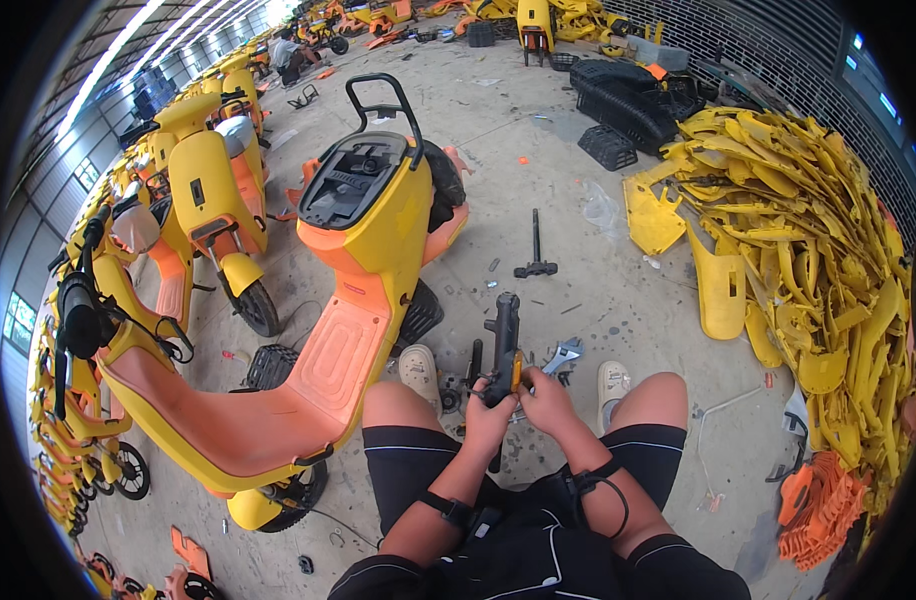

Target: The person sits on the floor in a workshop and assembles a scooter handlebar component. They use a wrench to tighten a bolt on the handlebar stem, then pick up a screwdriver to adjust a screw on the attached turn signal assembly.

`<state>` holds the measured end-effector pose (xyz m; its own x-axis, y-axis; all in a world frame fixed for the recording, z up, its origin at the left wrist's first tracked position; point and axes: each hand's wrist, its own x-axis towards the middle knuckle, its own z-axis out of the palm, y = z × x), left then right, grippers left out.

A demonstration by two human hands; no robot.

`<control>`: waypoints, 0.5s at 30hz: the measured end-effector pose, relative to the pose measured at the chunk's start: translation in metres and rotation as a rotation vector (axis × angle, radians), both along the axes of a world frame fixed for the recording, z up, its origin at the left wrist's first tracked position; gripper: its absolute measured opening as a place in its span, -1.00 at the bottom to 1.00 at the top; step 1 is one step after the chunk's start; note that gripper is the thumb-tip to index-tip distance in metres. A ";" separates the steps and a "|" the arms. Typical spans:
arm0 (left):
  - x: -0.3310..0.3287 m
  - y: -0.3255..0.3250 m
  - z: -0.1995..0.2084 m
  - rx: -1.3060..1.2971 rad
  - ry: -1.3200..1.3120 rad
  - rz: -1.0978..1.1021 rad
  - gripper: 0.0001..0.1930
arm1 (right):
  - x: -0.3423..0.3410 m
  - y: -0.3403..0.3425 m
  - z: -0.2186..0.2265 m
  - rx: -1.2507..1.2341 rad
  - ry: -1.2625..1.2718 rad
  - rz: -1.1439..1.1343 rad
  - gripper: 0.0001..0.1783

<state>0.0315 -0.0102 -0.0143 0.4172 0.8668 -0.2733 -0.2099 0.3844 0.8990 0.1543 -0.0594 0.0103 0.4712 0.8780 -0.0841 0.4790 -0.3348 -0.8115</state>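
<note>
Between my knees I hold a long black tube-shaped part (506, 335) roughly upright; its exact kind is unclear. My left hand (488, 415) is closed around its lower end. Close beside it, my right hand (546, 402) is closed, fingertips meeting at a narrow yellow piece (518, 370) along the part's right side. Whether that yellow piece is a tool handle or belongs to the part, I cannot tell. An adjustable wrench (566, 353) lies on the floor just beyond my right hand. Farther ahead is a black T-shaped metal piece (536, 250).
A partly stripped yellow and orange scooter (348, 350) stands close on my left, with more yellow scooters (203, 185) behind it. A tall heap of yellow panels (788, 230) fills the right side, near stacked orange pieces (823, 505). Black plastic parts (623, 105) lie ahead right.
</note>
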 end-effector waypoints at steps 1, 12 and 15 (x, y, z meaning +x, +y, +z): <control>0.001 -0.001 0.003 -0.011 -0.004 -0.001 -0.59 | 0.004 -0.001 -0.002 0.023 -0.067 0.035 -0.72; 0.000 -0.002 -0.022 0.074 0.058 -0.002 -0.49 | -0.006 0.003 -0.003 -0.052 0.076 -0.126 -0.74; 0.001 -0.003 -0.023 0.094 0.064 0.007 -0.49 | -0.009 0.004 -0.014 -0.009 0.213 -0.205 -0.74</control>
